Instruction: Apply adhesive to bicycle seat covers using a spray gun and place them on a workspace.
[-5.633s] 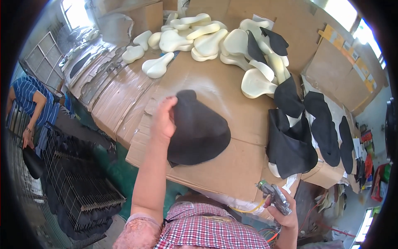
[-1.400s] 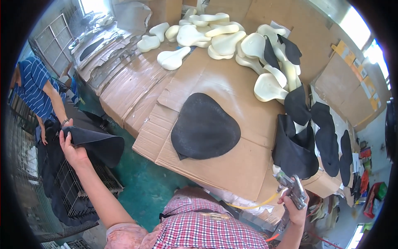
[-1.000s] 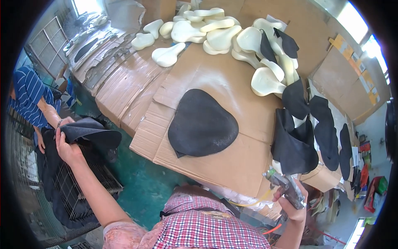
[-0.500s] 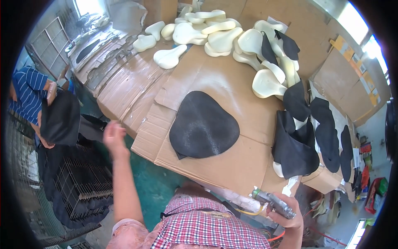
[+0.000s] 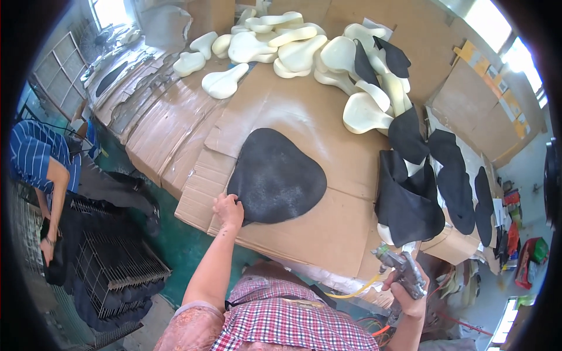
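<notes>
- Head view: the left hand (image 5: 229, 213) was at the near left edge of a black sheet (image 5: 281, 175), fingers bent against it; whether they pinched the edge, I could not tell.
- That rounded sheet lay flat on cardboard (image 5: 310, 245), just ahead and to the right of the left hand, well apart from the right (pale specks dusted its nearer half).
- The right hand (image 5: 412, 299) was closed around a metallic spray gun (image 5: 405, 274), and a yellow hose (image 5: 356, 292) curved just left of it.
- Ahead of the right hand, a folded black piece (image 5: 408, 205) was draped over something pale, with more black pieces (image 5: 455, 193) beside it.
- Farther ahead of both hands, cream saddle-shaped pieces (image 5: 300, 55) were heaped together.
- Well left of the left hand, a co-worker (image 5: 41, 155) in a striped blue shirt bent beside a wire rack (image 5: 120, 275), one hand on a dark piece (image 5: 57, 266).
</notes>
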The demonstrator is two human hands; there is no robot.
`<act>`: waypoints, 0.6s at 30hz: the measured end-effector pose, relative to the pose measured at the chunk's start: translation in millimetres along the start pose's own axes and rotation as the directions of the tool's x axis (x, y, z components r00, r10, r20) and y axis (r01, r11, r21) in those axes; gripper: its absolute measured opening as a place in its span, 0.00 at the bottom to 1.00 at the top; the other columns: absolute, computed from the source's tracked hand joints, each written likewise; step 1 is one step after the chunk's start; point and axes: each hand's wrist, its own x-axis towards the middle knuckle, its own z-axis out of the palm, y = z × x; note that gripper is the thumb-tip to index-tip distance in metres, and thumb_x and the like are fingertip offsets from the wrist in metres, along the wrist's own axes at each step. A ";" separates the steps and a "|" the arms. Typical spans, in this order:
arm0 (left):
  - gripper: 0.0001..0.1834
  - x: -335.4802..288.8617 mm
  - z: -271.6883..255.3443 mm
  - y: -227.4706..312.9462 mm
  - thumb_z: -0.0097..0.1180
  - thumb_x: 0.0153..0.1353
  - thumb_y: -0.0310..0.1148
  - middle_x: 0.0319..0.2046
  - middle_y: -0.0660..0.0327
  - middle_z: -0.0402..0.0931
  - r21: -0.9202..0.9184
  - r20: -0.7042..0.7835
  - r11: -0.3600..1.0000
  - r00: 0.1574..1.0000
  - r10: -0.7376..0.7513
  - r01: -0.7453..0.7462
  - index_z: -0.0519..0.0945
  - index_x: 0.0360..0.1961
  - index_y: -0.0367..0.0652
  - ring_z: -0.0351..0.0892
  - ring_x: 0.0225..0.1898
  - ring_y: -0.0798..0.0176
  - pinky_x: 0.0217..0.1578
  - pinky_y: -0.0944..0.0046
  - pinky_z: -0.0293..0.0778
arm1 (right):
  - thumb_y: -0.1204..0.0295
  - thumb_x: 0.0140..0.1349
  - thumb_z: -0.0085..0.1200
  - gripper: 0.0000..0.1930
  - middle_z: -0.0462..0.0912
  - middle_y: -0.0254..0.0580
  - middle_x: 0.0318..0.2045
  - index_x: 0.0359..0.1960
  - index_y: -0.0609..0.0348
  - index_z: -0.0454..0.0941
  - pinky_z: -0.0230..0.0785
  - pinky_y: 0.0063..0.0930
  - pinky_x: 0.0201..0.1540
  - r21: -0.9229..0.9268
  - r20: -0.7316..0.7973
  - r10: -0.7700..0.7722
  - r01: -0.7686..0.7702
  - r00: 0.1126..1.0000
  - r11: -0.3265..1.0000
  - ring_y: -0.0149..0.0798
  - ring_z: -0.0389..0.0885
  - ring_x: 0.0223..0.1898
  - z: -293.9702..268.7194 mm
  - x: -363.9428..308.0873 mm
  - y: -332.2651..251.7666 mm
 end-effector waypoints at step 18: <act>0.25 39.8 -48.7 111.5 0.53 0.54 0.18 0.40 0.62 0.75 -0.822 0.504 -0.244 0.856 0.112 0.515 0.67 0.54 0.44 0.76 0.40 0.61 0.35 0.58 0.75 | 0.82 0.47 0.57 0.31 0.79 0.45 0.32 0.57 0.69 0.66 0.71 0.27 0.40 0.061 0.086 -0.020 0.015 0.996 0.998 0.34 0.78 0.35 -12.2 -0.2 18.5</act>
